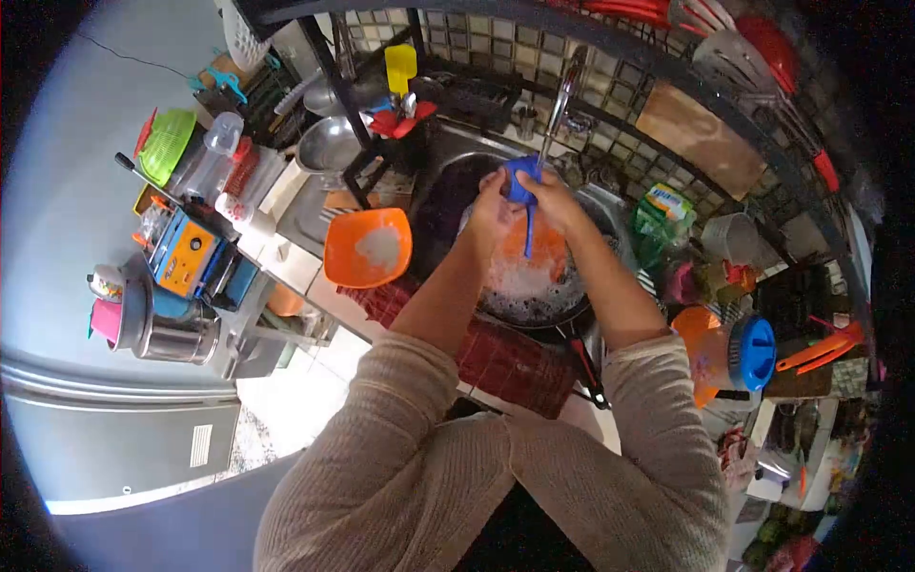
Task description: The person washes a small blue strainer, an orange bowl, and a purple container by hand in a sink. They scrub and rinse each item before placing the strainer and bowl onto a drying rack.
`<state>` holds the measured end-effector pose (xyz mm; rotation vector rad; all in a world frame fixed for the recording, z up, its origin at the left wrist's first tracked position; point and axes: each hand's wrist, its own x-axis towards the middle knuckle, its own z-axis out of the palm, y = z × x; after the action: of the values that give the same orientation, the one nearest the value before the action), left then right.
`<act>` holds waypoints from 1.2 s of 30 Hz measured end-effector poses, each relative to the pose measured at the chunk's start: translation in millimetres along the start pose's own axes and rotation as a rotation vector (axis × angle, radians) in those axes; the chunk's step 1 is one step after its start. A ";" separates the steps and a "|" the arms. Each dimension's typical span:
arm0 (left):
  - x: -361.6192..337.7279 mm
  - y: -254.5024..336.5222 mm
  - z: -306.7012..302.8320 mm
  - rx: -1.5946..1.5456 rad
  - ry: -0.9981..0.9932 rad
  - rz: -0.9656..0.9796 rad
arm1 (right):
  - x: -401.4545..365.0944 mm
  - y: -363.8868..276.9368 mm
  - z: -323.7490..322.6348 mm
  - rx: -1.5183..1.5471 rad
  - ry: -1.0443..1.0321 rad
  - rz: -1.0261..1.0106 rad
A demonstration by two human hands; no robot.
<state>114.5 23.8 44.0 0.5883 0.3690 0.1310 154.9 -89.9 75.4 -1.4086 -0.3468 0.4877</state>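
Observation:
Both hands meet over the sink under the tap [562, 95]. My left hand [491, 205] is closed on the left side of a blue utensil [523, 181], whose narrow strip hangs down. My right hand [556, 202] grips the same blue utensil from the right. Beneath them lies an orange soapy item [538, 253] in a dark pan with suds. The pan's black and red handle [583, 367] points toward my body at the sink's front edge.
An orange bowl [345, 253] with whitish contents stands left of the sink. A red cloth [505, 367] covers the front edge. To the right are a green packet [662, 219] and a container with a blue lid [753, 354]. A black rack [329, 86] rises behind.

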 end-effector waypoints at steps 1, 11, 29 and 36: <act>6.8 6.0 -10.6 0.023 -0.116 -0.125 | -2.9 -2.2 -0.7 0.196 -0.021 -0.005; -1.6 1.4 11.6 -0.063 -0.245 -0.099 | -5.7 1.2 -0.6 0.730 -0.002 0.203; 29.2 12.3 -10.2 0.386 -0.187 -0.156 | 2.1 13.3 -20.4 0.824 -0.122 0.136; -5.0 -1.2 27.9 0.137 -0.026 0.047 | -7.0 20.5 -30.2 0.878 -0.168 0.209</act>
<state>120.3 7.2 66.3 0.7332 0.3410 0.1445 161.8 -117.4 51.3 -0.5493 -0.0863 0.8102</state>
